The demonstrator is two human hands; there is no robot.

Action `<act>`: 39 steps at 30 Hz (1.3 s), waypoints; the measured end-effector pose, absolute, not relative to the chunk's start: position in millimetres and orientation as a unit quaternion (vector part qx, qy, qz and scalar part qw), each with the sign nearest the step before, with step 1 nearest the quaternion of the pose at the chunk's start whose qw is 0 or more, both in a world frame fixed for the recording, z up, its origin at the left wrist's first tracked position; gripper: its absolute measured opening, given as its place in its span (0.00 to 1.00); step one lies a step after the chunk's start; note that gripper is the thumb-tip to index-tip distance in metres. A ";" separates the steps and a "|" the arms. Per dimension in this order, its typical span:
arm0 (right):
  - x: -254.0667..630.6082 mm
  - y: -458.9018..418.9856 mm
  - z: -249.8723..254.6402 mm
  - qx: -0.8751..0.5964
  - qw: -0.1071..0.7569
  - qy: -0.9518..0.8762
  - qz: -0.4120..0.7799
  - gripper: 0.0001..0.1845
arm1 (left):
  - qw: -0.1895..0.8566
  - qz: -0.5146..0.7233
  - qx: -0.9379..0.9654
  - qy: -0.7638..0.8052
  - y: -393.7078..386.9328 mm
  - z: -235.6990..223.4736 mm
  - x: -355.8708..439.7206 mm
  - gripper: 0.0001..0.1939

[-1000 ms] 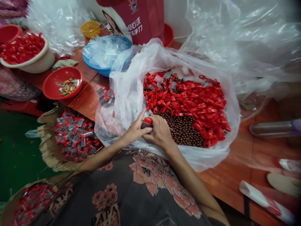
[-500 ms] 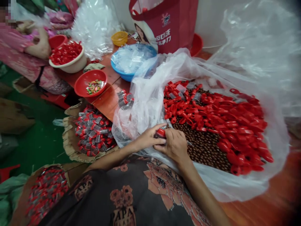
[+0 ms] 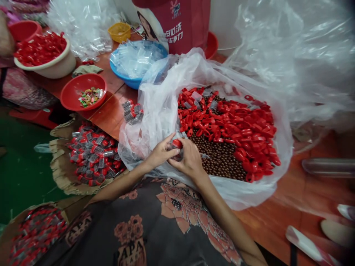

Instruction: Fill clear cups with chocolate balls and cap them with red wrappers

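My left hand (image 3: 159, 153) and my right hand (image 3: 188, 159) meet over a white plastic bag (image 3: 155, 111), both gripping a small clear vial with a red cap (image 3: 176, 149). Fingers hide most of the vial's body. Just beyond my right hand, brown beads (image 3: 219, 159) lie heaped in the bag. Many red plastic caps (image 3: 230, 123) cover the beads further back, with several clear vials (image 3: 196, 96) among them. My forearms rest on my dark floral top (image 3: 177, 210).
A cardboard tray (image 3: 58, 173) of packed red-capped vials sits left, another box (image 3: 36, 232) lower left. An orange wooden table (image 3: 111, 123) holds a red bowl of colored bits (image 3: 83, 94), a cream basin of red caps (image 3: 44, 61), and a blue basin of vials (image 3: 135, 59).
The view has swung back left and the whole scene sits lower-left compared with half a second ago. My hands stay together on the vial, now turned with its red cap more exposed.
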State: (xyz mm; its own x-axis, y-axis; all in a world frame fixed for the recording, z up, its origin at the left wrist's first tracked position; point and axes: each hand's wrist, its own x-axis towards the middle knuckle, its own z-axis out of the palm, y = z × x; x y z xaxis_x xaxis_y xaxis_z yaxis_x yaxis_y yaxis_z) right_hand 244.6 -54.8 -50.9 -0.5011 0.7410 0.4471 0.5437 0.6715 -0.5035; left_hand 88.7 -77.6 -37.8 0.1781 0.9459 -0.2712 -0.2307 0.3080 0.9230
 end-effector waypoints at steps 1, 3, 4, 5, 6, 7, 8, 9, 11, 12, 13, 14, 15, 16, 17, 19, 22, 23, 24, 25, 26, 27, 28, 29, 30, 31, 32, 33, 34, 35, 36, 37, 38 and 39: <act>243.9 -54.7 -50.6 -0.375 0.327 -0.853 0.160 0.35 | 0.661 0.445 0.385 0.466 -78.1 -37.1 88.9 0.45; 242.5 -54.6 -50.7 -0.370 0.325 -0.852 0.179 0.33 | 0.661 0.449 0.380 0.466 -79.7 -35.8 89.1 0.45; 242.0 -54.7 -51.1 -0.366 0.325 -0.853 0.183 0.33 | 0.663 0.451 0.377 0.464 -80.5 -35.5 89.1 0.45; 241.8 -55.0 -51.9 -0.361 0.326 -0.854 0.183 0.32 | 0.665 0.454 0.373 0.461 -81.4 -35.5 89.2 0.45; 241.8 -55.4 -53.0 -0.355 0.330 -0.857 0.177 0.32 | 0.667 0.458 0.369 0.457 -82.4 -36.0 89.5 0.46; 242.0 -55.9 -54.3 -0.347 0.334 -0.860 0.169 0.32 | 0.669 0.462 0.365 0.454 -83.5 -36.9 89.9 0.46; 242.4 -56.6 -55.7 -0.341 0.337 -0.863 0.158 0.33 | 0.669 0.465 0.363 0.451 -84.7 -38.2 90.5 0.46; 242.8 -57.4 -56.9 -0.336 0.339 -0.867 0.147 0.33 | 0.670 0.467 0.363 0.450 -86.1 -39.5 91.1 0.46; 243.2 -59.0 -58.4 -0.330 0.336 -0.873 0.130 0.35 | 0.662 0.465 0.373 0.455 -88.8 -41.7 91.4 0.45; 243.0 -59.7 -58.6 -0.329 0.331 -0.875 0.129 0.37 | 0.649 0.463 0.386 0.463 -89.6 -42.0 90.3 0.43; 242.6 -60.3 -58.5 -0.329 0.323 -0.878 0.132 0.39 | 0.631 0.462 0.404 0.475 -89.8 -41.2 87.5 0.40; 242.0 -60.9 -58.2 -0.327 0.311 -0.881 0.140 0.42 | 0.606 0.461 0.425 0.490 -89.1 -39.3 82.7 0.36; 241.2 -61.4 -57.8 -0.323 0.299 -0.885 0.151 0.46 | 0.574 0.462 0.444 0.509 -87.2 -36.2 75.3 0.33; 240.4 -62.0 -57.8 -0.319 0.289 -0.888 0.163 0.50 | 0.533 0.470 0.459 0.533 -83.9 -32.1 65.1 0.29; 239.7 -62.7 -58.2 -0.315 0.282 -0.889 0.174 0.52 | 0.481 0.483 0.469 0.562 -79.1 -27.5 52.1 0.26; 238.2 -64.1 -60.9 -0.319 0.277 -0.885 0.193 0.52 | 0.349 0.506 0.472 0.632 -64.3 -19.5 18.9 0.21; 236.1 -66.1 -69.5 -0.336 0.272 -0.878 0.206 0.45 | 0.186 0.470 0.474 0.722 -30.6 -20.3 -37.8 0.16; 235.4 -66.6 -73.0 -0.337 0.267 -0.879 0.207 0.43 | 0.172 0.437 0.482 0.740 -17.9 -24.7 -54.9 0.16; 234.7 -67.0 -76.5 -0.336 0.261 -0.881 0.208 0.43 | 0.177 0.397 0.496 0.752 -5.5 -30.4 -70.0 0.17; 234.2 -67.4 -79.8 -0.333 0.256 -0.883 0.208 0.42 | 0.189 0.353 0.515 0.758 6.1 -36.7 -82.8 0.20; 233.9 -67.7 -82.8 -0.331 0.253 -0.885 0.207 0.42 | 0.201 0.304 0.537 0.761 16.6 -42.9 -93.0 0.26; 233.7 -67.9 -85.4 -0.331 0.250 -0.886 0.206 0.41 | 0.208 0.253 0.558 0.762 25.8 -48.2 -101.1 0.35; 233.8 -68.1 -87.5 -0.332 0.249 -0.886 0.206 0.41 | 0.210 0.204 0.576 0.763 33.6 -52.2 -107.1 0.46; 234.0 -68.2 -89.2 -0.336 0.249 -0.885 0.205 0.41 | 0.209 0.157 0.590 0.764 40.4 -54.9 -111.6 0.55; 234.3 -68.1 -90.5 -0.340 0.249 -0.884 0.204 0.41 | 0.207 0.114 0.599 0.765 46.2 -56.4 -115.0 0.61; 234.6 -67.9 -91.4 -0.343 0.249 -0.882 0.204 0.41 | 0.211 0.075 0.601 0.767 51.2 -56.9 -117.6 0.65; 234.9 -67.5 -92.0 -0.346 0.248 -0.881 0.204 0.41 | 0.220 0.040 0.602 0.767 55.5 -56.8 -119.7 0.65; 235.2 -67.0 -92.3 -0.347 0.249 -0.881 0.205 0.41 | 0.231 0.010 0.602 0.764 59.1 -56.6 -121.6 0.65; 235.3 -66.4 -92.4 -0.346 0.250 -0.880 0.207 0.40 | 0.241 -0.014 0.602 0.761 61.8 -56.5 -123.5 0.63; 235.3 -65.9 -92.3 -0.345 0.251 -0.880 0.209 0.40 | 0.249 -0.031 0.602 0.758 63.5 -56.7 -125.5 0.62; 235.3 -65.3 -92.2 -0.343 0.251 -0.880 0.212 0.40 | 0.252 -0.041 0.605 0.754 63.9 -57.3 -127.7 0.60; 235.2 -64.8 -92.1 -0.343 0.251 -0.879 0.214 0.39 | 0.250 -0.044 0.611 0.750 62.9 -58.2 -130.3 0.58; 235.2 -64.3 -92.1 -0.342 0.249 -0.880 0.216 0.39 | 0.244 -0.041 0.617 0.747 60.6 -59.2 -133.3 0.56; 235.2 -64.0 -92.3 -0.342 0.247 -0.881 0.216 0.38 | 0.235 -0.036 0.623 0.745 57.1 -60.1 -136.8 0.54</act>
